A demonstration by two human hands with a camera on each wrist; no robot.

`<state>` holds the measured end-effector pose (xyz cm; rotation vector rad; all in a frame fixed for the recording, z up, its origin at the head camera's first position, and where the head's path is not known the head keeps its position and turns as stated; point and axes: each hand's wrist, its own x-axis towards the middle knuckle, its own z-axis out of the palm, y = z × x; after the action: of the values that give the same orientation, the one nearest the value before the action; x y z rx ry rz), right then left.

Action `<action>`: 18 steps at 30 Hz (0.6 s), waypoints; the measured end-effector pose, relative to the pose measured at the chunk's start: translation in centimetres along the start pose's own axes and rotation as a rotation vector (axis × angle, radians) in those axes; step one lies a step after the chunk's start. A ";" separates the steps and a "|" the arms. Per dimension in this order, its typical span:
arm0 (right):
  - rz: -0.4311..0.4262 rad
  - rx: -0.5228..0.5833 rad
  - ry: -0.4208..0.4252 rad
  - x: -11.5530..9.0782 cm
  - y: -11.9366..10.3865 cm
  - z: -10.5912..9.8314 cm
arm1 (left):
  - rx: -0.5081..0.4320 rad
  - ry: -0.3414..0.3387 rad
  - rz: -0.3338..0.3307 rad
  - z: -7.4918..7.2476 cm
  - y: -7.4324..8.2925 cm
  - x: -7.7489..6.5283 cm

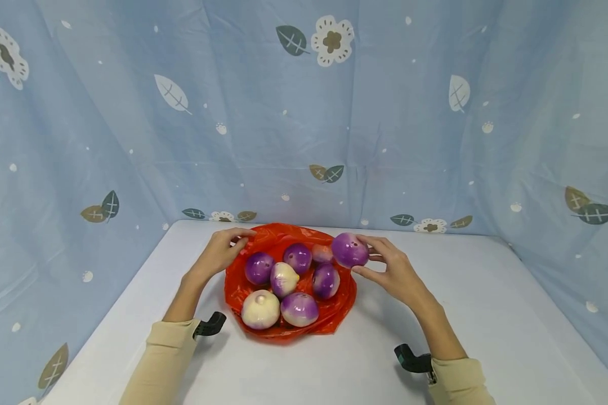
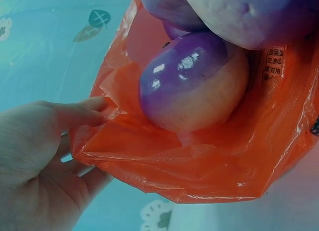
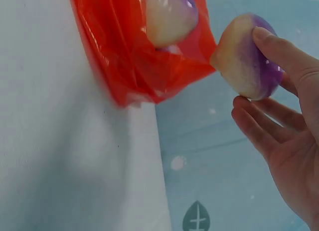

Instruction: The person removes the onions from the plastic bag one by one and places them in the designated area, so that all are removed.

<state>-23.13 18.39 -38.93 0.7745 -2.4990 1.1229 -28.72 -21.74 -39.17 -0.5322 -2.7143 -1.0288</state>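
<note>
The left hand (image 1: 222,250) pinches the red bag (image 1: 343,301); the right hand (image 1: 394,269) grips one raised onion (image 1: 350,250); other onions (image 1: 299,309) lie inside.

A red plastic bag (image 1: 345,293) sits with its mouth spread wide, its film thin and crinkled. Inside are seven glossy, round onions (image 1: 299,309), purple blending into cream, crowded together at various tilts; one near the far right rim looks reddish. The left hand (image 1: 222,251) pinches the bag's far left rim. The right hand (image 1: 396,271) holds an eighth onion (image 1: 350,250) between thumb and fingers, purple side up, at the right rim.
</note>
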 end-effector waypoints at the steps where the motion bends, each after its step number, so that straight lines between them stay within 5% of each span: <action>1: 0.006 -0.004 0.004 0.0 0.2 -0.1 | -0.002 0.001 0.001 0.0 0.0 0.0; 18: 0.136 -0.077 0.031 -0.8 3.6 -0.9 | 0.001 -0.006 -0.001 -0.1 -0.3 0.1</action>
<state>-24.49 21.32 -40.86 0.5695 -2.5853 1.0651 -28.88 -21.97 -39.22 -0.5344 -2.7208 -1.0271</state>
